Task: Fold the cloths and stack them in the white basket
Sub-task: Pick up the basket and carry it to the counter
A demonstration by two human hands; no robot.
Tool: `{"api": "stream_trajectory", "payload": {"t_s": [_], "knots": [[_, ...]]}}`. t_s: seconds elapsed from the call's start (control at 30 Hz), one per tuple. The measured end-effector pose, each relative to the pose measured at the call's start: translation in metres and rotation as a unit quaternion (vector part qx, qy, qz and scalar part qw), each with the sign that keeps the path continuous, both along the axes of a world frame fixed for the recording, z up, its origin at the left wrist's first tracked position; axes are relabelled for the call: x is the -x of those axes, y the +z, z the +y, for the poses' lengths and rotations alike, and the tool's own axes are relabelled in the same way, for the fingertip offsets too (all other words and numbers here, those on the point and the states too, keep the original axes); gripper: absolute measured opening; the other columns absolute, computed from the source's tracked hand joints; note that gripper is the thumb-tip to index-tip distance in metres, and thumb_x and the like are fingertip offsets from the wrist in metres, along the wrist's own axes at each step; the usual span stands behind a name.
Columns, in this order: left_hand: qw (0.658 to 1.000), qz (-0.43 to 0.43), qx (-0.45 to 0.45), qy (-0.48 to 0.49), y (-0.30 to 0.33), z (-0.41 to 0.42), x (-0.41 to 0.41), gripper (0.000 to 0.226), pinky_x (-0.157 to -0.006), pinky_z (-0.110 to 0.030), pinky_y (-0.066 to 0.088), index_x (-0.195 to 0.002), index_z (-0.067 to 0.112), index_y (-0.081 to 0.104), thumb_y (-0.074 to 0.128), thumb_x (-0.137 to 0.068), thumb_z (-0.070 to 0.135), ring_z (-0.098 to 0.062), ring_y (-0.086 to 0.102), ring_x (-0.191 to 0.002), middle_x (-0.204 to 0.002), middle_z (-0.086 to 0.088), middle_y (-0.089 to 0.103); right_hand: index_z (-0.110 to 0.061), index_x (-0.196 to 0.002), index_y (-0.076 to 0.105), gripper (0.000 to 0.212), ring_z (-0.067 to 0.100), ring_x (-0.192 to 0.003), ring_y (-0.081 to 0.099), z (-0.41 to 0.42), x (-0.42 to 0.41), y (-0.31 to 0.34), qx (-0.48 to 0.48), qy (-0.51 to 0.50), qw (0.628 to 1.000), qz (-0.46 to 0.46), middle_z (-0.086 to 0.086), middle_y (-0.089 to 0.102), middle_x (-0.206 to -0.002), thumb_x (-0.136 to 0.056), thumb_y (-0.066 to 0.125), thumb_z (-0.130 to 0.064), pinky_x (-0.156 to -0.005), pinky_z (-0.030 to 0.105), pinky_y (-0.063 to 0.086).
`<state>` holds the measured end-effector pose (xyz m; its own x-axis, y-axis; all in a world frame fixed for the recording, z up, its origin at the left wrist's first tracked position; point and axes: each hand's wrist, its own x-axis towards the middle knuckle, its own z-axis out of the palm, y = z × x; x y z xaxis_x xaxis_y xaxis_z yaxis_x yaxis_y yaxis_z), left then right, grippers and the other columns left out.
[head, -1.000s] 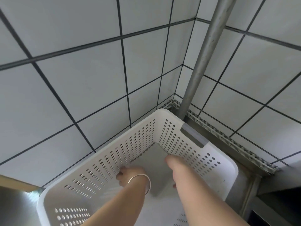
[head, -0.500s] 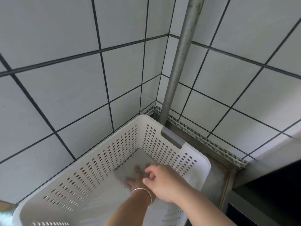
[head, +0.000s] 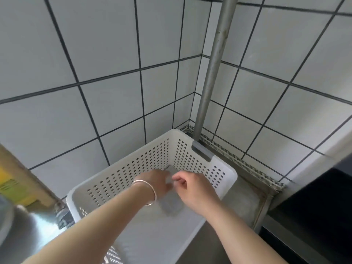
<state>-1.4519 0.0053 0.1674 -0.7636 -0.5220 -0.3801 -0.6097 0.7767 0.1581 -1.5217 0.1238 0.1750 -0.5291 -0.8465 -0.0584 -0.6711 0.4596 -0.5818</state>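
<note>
Both hands are down inside the white basket (head: 122, 180), which sits in the tiled corner on the steel table (head: 242, 199), just beside a metal pole (head: 213, 73). A grey cloth (head: 171, 205) lies folded on the basket floor toward the far right end. Left hand (head: 156, 182) rests on it, fingers hidden, grip unclear. Right hand (head: 192, 189) hangs above with fingers loosely curled, pinching nothing that shows. Risk: a fingertip or the bracelet (head: 150, 193) snags an edge on withdrawal and the fold springs open, or the cloth skews.
</note>
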Motion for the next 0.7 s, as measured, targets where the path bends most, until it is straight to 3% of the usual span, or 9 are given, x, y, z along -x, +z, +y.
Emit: {"api": "stream_trajectory", "payload": {"t_s": [0.17, 0.23, 0.3, 0.37, 0.47, 0.57, 0.7], "knots": [[0.996, 0.044, 0.044, 0.059, 0.023, 0.006, -0.073, 0.046, -0.099, -0.037, 0.041, -0.136, 0.044, 0.034, 0.038, -0.092, 0.053, -0.018, 0.044, -0.127, -0.14, 0.01, 0.043, -0.022, -0.11, 0.065, 0.023, 0.009, -0.095, 0.063, 0.027, -0.026, 0.002, -0.006, 0.038, 0.999, -0.017, -0.008, 0.069, -0.104, -0.094, 0.052, -0.03, -0.082, 0.023, 0.05], [0.991, 0.063, 0.096, 0.071, 0.023, 0.015, -0.098, 0.049, -0.105, -0.045, 0.033, -0.138, 0.044, 0.031, 0.036, -0.091, 0.056, -0.017, 0.037, -0.132, -0.144, 0.011, 0.038, -0.024, -0.107, 0.065, 0.022, 0.008, -0.095, 0.061, 0.038, -0.035, 0.002, -0.015, 0.048, 0.999, -0.017, -0.009, 0.068, -0.104, -0.093, 0.05, -0.032, -0.082, 0.023, 0.05], [0.984, 0.08, 0.121, 0.105, 0.018, 0.026, -0.12, 0.056, -0.11, -0.055, 0.019, -0.141, 0.044, 0.023, 0.037, -0.089, 0.057, -0.019, 0.018, -0.141, -0.154, 0.009, 0.019, -0.026, -0.104, 0.065, 0.022, 0.009, -0.095, 0.059, 0.047, -0.044, 0.0, -0.024, 0.052, 0.998, -0.007, -0.009, 0.067, -0.103, -0.093, 0.048, -0.034, -0.081, 0.025, 0.049], [0.974, 0.116, 0.105, 0.166, 0.01, 0.039, -0.138, 0.067, -0.112, -0.058, 0.01, -0.144, 0.044, 0.011, 0.044, -0.087, 0.056, -0.023, -0.001, -0.144, -0.157, 0.006, -0.004, -0.028, -0.1, 0.065, 0.02, 0.011, -0.096, 0.056, 0.053, -0.051, -0.003, -0.026, 0.049, 0.998, 0.004, -0.009, 0.064, -0.098, -0.092, 0.048, -0.034, -0.083, 0.027, 0.047], [0.945, 0.184, 0.062, 0.263, -0.001, 0.058, -0.155, 0.078, -0.116, -0.05, 0.01, -0.147, 0.039, 0.009, 0.055, -0.085, 0.047, -0.026, -0.007, -0.144, -0.156, 0.0, -0.013, -0.026, -0.102, 0.065, 0.021, 0.013, -0.099, 0.052, 0.058, -0.057, -0.005, -0.026, 0.05, 0.998, 0.028, -0.007, 0.062, -0.097, -0.092, 0.047, -0.03, -0.085, 0.028, 0.045], [0.901, 0.267, 0.01, 0.341, -0.011, 0.065, -0.159, 0.084, -0.116, -0.041, 0.011, -0.149, 0.028, 0.011, 0.063, -0.082, 0.032, -0.028, -0.002, -0.143, -0.156, -0.006, -0.01, -0.026, -0.103, 0.065, 0.021, 0.013, -0.102, 0.052, 0.057, -0.054, -0.005, -0.033, 0.056, 0.997, 0.038, -0.005, 0.064, -0.105, -0.093, 0.046, -0.029, -0.087, 0.028, 0.044], [0.777, 0.424, -0.079, 0.458, -0.012, 0.067, -0.155, 0.08, -0.115, -0.034, 0.014, -0.146, 0.014, 0.023, 0.066, -0.079, 0.01, -0.026, 0.015, -0.138, -0.149, -0.014, 0.014, -0.025, -0.103, 0.064, 0.021, 0.012, -0.103, 0.053, 0.047, -0.034, -0.003, -0.025, 0.034, 0.997, 0.061, -0.007, 0.063, -0.107, -0.095, 0.045, -0.026, -0.087, 0.029, 0.046]]}}
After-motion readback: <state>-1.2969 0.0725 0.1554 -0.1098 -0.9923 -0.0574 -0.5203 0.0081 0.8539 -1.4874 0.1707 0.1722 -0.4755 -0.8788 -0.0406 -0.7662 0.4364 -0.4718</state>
